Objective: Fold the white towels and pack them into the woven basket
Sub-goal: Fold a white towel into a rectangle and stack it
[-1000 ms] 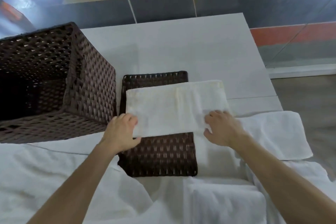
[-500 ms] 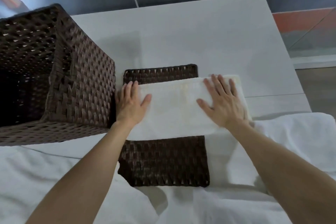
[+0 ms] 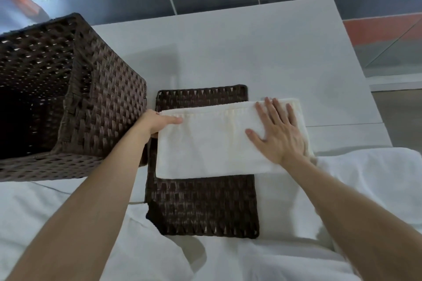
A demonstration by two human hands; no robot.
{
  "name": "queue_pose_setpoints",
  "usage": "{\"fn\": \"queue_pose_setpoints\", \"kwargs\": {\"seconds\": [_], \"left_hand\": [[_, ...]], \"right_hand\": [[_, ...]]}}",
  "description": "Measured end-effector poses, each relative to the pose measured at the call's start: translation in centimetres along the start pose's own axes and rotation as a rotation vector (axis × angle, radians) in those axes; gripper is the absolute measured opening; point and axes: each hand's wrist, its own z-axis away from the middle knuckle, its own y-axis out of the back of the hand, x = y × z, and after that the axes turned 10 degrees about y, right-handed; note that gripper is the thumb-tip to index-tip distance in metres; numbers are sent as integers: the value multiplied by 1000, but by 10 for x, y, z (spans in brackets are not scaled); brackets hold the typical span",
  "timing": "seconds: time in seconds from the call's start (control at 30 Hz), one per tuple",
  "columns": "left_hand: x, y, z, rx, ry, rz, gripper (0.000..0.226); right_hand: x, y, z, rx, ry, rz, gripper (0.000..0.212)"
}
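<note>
Folded towel [image 3: 214, 143] lies across flat woven panel [image 3: 201, 203] on table [image 3: 262, 52], long axis left-right. Left hand [image 3: 157, 122] fingers pinching left end; right hand [image 3: 277, 132] flat, fingers spread on right end. Woven basket [image 3: 96, 102] just left, nearer left hand.

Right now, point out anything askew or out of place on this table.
The folded towel sits skewed on the flat woven panel, its right end overhanging under the right hand. The left hand grips its left edge. The woven basket looks empty.
</note>
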Motion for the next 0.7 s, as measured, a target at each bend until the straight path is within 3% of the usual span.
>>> {"fn": "queue_pose_setpoints", "kwargs": {"seconds": [0.1, 0.13, 0.23, 0.3, 0.4, 0.5, 0.57, 0.63, 0.7], "left_hand": [[-15, -8, -1, -15, 48, 111, 154], [-13, -9, 18, -16, 41, 152, 144], [-8, -7, 50, 2, -13, 212, 80], [1, -1, 71, -16, -56, 229, 58], [33, 7, 117, -10, -117, 294, 62], [74, 2, 168, 39, -236, 309, 83], [99, -10, 198, 9, -280, 260, 97], [120, -27, 223, -72, -308, 192, 76], [137, -49, 249, -101, -350, 77, 25]], "right_hand": [[0, -1, 0, -9, 10, 13, 88], [1, -2, -1, -11, 10, 12, 88], [1, -1, -1, -45, 13, 6, 88], [1, 0, -3, -93, 10, -29, 88], [-9, 22, 2, -83, -30, -171, 92], [-48, 84, 22, 90, -169, -624, 85], [-82, 133, 37, 69, -224, -852, 96], [-103, 167, 43, -4, -261, -923, 115], [-104, 179, 43, 18, -348, -907, 120]]}}
